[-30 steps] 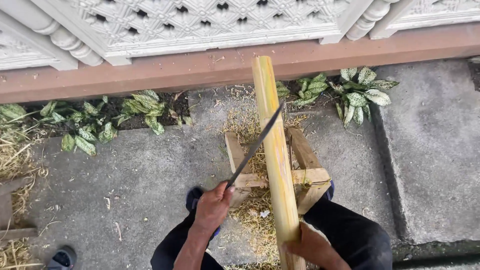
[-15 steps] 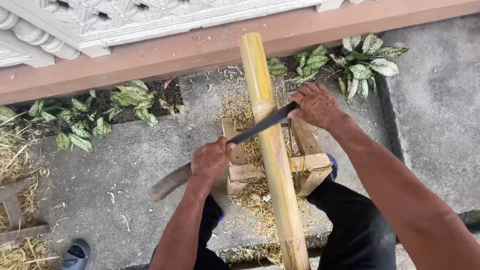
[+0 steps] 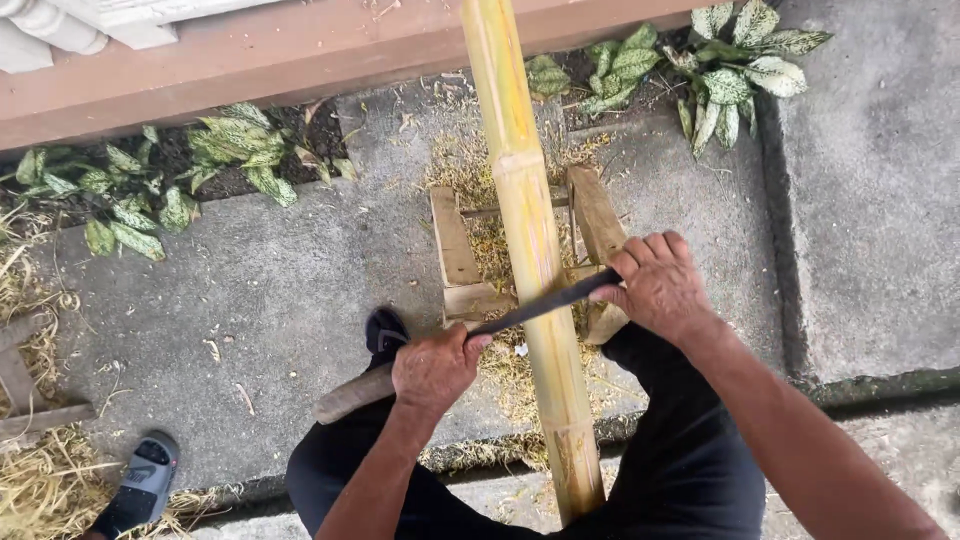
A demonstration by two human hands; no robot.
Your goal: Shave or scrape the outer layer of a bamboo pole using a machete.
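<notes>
A long yellow-green bamboo pole [image 3: 528, 230] runs from between my legs up over a small wooden stand [image 3: 455, 250]. A long dark knife blade [image 3: 535, 308] lies across the pole. My left hand [image 3: 433, 368] grips its wooden handle [image 3: 350, 396] left of the pole. My right hand [image 3: 655, 285] holds the blade's far end right of the pole. Both hands press the blade against the bamboo's surface.
Straw-like shavings [image 3: 490, 240] litter the concrete under the stand. Leafy plants [image 3: 190, 175] grow along a brown ledge [image 3: 200, 85] at the back. More plants [image 3: 735, 70] sit at upper right. A sandal [image 3: 140, 480] and wooden pieces [image 3: 30, 400] lie at the left.
My right hand left the pole's lower end and took the blade's tip. The blade then slid down the pole toward me, both hands moving with it.
</notes>
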